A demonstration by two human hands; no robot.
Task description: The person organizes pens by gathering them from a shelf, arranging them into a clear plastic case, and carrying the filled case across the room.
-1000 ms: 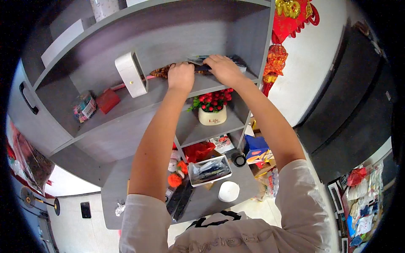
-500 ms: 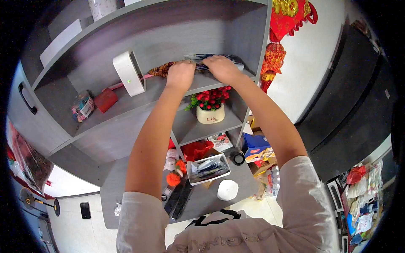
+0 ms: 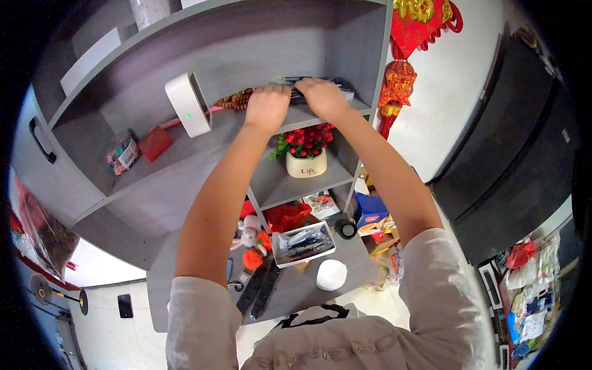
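Both my hands reach onto the upper grey shelf (image 3: 228,126). My left hand (image 3: 268,106) is closed beside a string of brown beads (image 3: 234,100), its fingertips hidden. Close to its right, my right hand (image 3: 322,97) has its fingers curled over dark, thin items in clear wrapping (image 3: 345,86) at the shelf's right end; what it grips is too small to make out. Left of the beads stands a white device (image 3: 189,105) with a green light.
A red box (image 3: 155,143) and a jar (image 3: 123,153) sit at the shelf's left. Below are a potted plant with red berries (image 3: 306,165), an open box of pens (image 3: 303,244), a white round container (image 3: 332,274) and a black roll (image 3: 346,229).
The view has shifted slightly, and both hands remain at the wrapped items. My left hand has moved a little closer to my right hand.
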